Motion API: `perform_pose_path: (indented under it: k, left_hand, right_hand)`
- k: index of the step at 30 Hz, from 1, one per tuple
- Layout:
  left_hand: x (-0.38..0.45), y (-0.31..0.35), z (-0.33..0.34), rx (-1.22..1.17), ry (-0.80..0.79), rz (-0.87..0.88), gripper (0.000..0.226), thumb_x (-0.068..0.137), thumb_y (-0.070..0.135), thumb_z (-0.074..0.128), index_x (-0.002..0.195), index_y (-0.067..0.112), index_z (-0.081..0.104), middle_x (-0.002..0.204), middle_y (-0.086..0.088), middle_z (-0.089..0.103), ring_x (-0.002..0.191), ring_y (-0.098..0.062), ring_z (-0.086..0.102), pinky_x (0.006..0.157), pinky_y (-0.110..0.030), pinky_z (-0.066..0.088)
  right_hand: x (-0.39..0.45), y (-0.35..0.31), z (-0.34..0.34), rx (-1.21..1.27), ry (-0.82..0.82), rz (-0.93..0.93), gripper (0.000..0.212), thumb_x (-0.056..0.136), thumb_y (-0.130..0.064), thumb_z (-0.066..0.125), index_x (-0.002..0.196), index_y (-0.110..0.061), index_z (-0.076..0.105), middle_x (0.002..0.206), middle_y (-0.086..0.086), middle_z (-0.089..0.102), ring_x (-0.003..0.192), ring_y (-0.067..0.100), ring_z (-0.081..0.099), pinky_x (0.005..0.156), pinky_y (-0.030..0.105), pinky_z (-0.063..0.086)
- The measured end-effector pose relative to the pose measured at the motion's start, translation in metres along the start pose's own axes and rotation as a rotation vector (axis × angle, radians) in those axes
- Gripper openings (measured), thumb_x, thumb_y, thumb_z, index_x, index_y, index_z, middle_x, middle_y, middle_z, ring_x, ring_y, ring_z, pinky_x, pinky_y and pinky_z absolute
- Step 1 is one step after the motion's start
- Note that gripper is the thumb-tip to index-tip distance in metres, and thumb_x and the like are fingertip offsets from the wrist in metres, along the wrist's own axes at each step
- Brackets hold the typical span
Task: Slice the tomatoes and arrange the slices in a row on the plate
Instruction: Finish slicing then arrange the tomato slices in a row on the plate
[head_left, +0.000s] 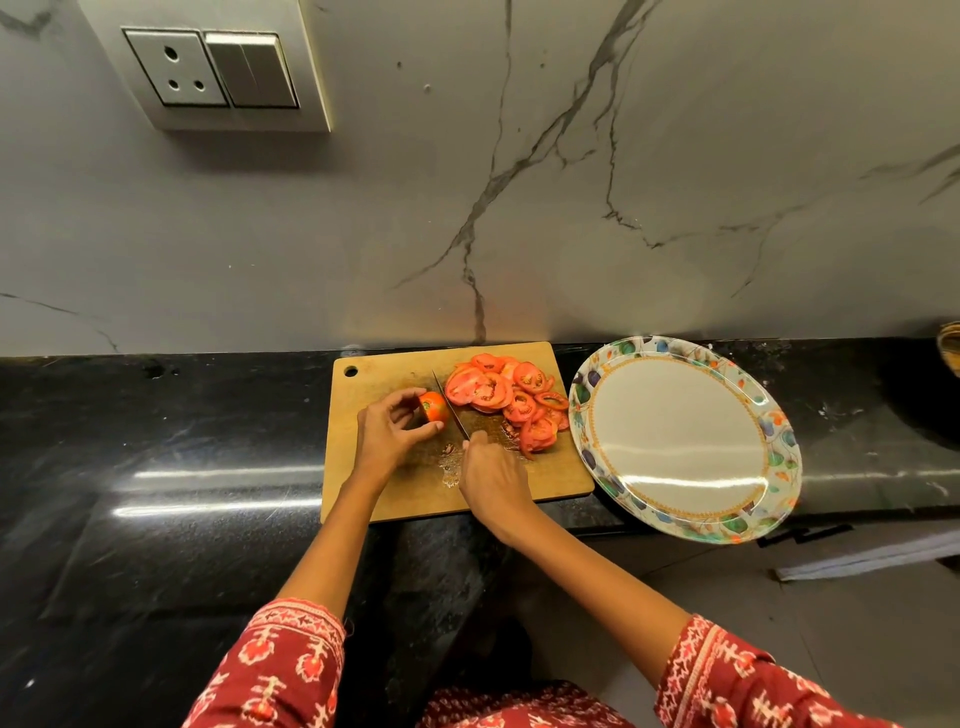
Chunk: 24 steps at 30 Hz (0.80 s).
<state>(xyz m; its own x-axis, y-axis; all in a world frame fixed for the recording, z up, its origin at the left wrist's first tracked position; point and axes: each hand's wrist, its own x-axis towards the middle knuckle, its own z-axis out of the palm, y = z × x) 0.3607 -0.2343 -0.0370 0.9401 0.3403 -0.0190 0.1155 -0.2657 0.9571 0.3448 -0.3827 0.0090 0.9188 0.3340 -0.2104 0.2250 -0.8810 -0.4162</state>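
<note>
Hands (447, 447) with knife (448, 406) at tomato (434, 407)

A rectangular wooden cutting board (395, 483) lies on the black stone counter (156, 441), its far edge near the veined marble wall (519, 208). A heap of red tomato slices (511, 402) sits on its far right part; left of the heap stands the steel knife blade (448, 408), then the red tomato end piece (434, 407). An oval floral-rimmed plate (680, 441) lies just right of the board.

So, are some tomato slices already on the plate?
No, the plate holds no slices; all the tomato slices lie in a pile on the cutting board.
</note>
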Motion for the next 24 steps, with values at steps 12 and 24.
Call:
perform_pose_path:
  k: [12,24]
  left_hand:
    - [-0.004,0.001,0.000,-0.037,0.000,-0.015,0.050,0.066,-0.001,0.079,0.112,0.007,0.061,0.116,-0.012,0.061,0.109,-0.021,0.058,0.090,-0.025,0.048]
    - [0.000,-0.001,0.001,-0.024,-0.007,-0.007,0.052,0.065,-0.001,0.079,0.113,0.004,0.060,0.116,-0.012,0.061,0.107,-0.019,0.058,0.081,-0.011,0.049]
  right_hand:
    - [0.009,-0.003,0.007,0.036,0.002,0.009,0.025,0.102,-0.014,0.029,0.116,-0.001,0.046,0.109,0.019,0.063,0.102,0.035,0.060,0.071,0.034,0.039]
    - [0.012,0.000,0.012,0.099,-0.047,0.066,0.027,0.103,-0.015,0.029,0.117,0.000,0.046,0.113,0.020,0.061,0.107,0.036,0.058,0.079,0.038,0.042]
